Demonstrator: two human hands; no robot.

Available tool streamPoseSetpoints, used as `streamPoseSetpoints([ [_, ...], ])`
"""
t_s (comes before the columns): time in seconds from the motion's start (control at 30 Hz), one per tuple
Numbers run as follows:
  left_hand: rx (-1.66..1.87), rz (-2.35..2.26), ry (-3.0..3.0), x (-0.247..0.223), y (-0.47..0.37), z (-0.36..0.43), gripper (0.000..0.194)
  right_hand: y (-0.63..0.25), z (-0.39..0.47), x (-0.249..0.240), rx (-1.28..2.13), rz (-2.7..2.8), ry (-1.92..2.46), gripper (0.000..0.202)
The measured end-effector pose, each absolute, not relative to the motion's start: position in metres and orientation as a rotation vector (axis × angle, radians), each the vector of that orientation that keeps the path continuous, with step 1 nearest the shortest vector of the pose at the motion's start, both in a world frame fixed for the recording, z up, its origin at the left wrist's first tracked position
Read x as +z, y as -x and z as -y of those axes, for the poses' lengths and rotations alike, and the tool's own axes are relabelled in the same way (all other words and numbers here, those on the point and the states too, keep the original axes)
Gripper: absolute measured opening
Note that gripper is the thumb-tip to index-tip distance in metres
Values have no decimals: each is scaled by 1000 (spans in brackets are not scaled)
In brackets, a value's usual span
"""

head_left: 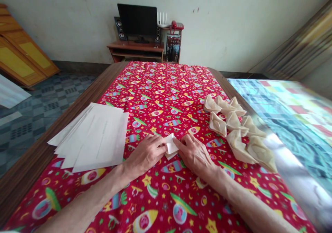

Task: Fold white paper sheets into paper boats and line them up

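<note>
A small folded white paper (171,146) lies near the middle of the red patterned cloth, between my two hands. The fingers of my left hand (150,152) are closed on its left edge. On its right side, my right hand (194,152) pinches it with thumb and fingers. Fanned white sheets (100,139) rest on the cloth to the left. Several folded cream paper shapes (240,146) sit together to the right of my right hand.
The red cloth (160,87) covers a wooden table (85,96). Behind it stand a monitor (138,21), a speaker (119,28) and a red telephone (177,26). A yellow cabinet (23,53) is at the far left. Patterned bedding (285,115) lies at the right.
</note>
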State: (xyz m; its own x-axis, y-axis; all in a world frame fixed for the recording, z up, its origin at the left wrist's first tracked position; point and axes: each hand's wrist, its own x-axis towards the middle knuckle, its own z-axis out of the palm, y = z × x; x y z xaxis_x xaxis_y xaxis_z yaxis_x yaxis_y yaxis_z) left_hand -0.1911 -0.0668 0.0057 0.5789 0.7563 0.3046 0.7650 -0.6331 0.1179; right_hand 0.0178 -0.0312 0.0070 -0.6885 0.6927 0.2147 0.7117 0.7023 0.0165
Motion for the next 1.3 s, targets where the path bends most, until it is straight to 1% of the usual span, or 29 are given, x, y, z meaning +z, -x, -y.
streamPoseSetpoints([
  [0.17,-551,1255,2806,4,192,67,14,-17,32,7,-155,2730,1097,25],
  [0.4,-646,1157,2811,8,199,72,12,-17,33,11,-267,2802,1082,32],
  [0.47,-732,1176,2824,8,201,74,12,-18,34,13,-290,2812,1078,37],
  [0.57,-961,1291,2777,9,202,76,5,-19,36,15,-301,2824,1069,42],
  [0.6,-1026,1353,2751,9,202,76,7,-20,36,15,-301,2825,1065,42],
  [0.67,-1062,1456,2744,8,200,76,21,-20,37,15,-294,2827,1057,43],
  [0.73,-966,1455,2836,6,197,75,31,-20,38,15,-278,2827,1053,43],
  [0.77,-907,1420,2890,5,196,74,30,-20,38,15,-269,2824,1060,43],
  [0.83,-855,1363,2955,2,194,71,23,-20,39,15,-258,2806,1056,42],
  [0.9,-903,1370,2960,0,193,69,19,-19,41,16,-249,2775,1000,40],
  [1.07,-979,1429,2953,-1,192,66,18,-21,43,13,-101,2742,824,20],
  [1.17,-974,1427,2932,-1,192,66,17,-22,42,6,33,2636,875,19],
  [1.3,-955,1495,2855,-3,194,64,19,-24,38,-1,110,2527,934,18],
])
